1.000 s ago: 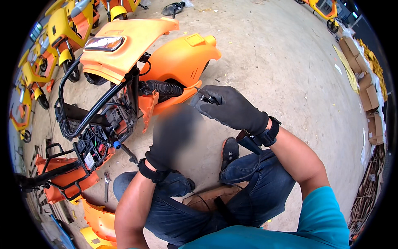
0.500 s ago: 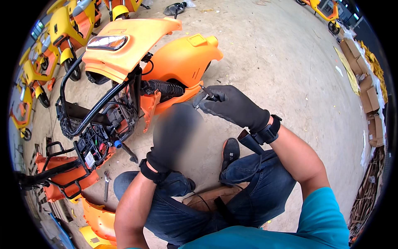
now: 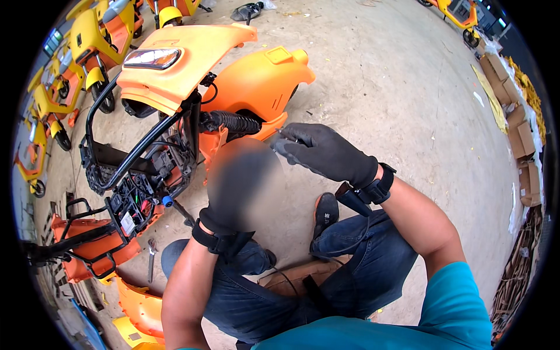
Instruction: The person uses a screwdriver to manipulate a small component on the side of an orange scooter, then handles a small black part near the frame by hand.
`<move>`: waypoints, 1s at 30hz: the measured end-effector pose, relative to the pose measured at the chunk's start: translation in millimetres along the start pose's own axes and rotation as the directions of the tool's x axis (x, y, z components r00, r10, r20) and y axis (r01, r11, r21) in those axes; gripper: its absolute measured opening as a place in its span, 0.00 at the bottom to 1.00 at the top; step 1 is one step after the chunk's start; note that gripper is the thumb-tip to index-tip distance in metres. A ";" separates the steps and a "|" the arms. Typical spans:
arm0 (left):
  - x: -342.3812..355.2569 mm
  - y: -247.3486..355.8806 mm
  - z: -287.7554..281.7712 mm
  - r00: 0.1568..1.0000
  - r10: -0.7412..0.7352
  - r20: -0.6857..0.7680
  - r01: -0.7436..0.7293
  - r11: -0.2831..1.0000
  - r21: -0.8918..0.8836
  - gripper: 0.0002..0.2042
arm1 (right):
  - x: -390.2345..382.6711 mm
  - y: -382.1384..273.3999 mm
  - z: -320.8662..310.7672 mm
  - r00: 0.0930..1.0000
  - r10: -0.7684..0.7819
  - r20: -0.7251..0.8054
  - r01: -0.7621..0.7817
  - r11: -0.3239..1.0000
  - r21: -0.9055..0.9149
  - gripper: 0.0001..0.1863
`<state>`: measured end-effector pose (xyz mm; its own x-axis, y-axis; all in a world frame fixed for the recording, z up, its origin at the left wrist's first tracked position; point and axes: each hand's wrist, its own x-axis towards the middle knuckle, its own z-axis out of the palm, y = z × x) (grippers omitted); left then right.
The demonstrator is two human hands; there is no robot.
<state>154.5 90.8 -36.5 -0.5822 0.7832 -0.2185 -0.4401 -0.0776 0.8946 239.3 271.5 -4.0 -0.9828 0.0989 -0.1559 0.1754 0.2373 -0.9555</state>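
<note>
My right hand (image 3: 326,153), in a black glove, is closed on a small dark tool with a metal tip (image 3: 287,137), mostly hidden by the fingers. My left hand (image 3: 236,186), also gloved, is beside it and lower; a blur hides its fingers and whatever is in them. Both are just in front of a partly dismantled orange scooter: rear body panel (image 3: 245,79), lifted cover with a lamp (image 3: 186,46), black spring shock (image 3: 227,122) and bare frame with wiring (image 3: 131,207). A wrench (image 3: 151,259) lies on the floor at its side.
Yellow scooters (image 3: 87,41) stand in rows at upper left, another (image 3: 461,17) at top right. Cardboard boxes (image 3: 518,134) line the right side. Loose orange panels (image 3: 140,309) lie at lower left beside pallets. A dark bundle (image 3: 247,11) lies near the top.
My left hand has shifted slightly upward and left. My right hand has moved very little, its fingers now covering more of the small tool.
</note>
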 end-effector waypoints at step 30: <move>1.4 10.0 -1.2 0.999 -0.024 0.022 0.018 0.965 0.263 0.16 | 1.5 5.5 0.5 0.986 -0.166 0.034 0.166 0.986 0.009 0.08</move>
<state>148.4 90.4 -28.4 -0.5563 0.7980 -0.2318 -0.2549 0.1016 0.9616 238.7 272.5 -9.6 -0.9997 0.0252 -0.0037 0.0097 0.2414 -0.9704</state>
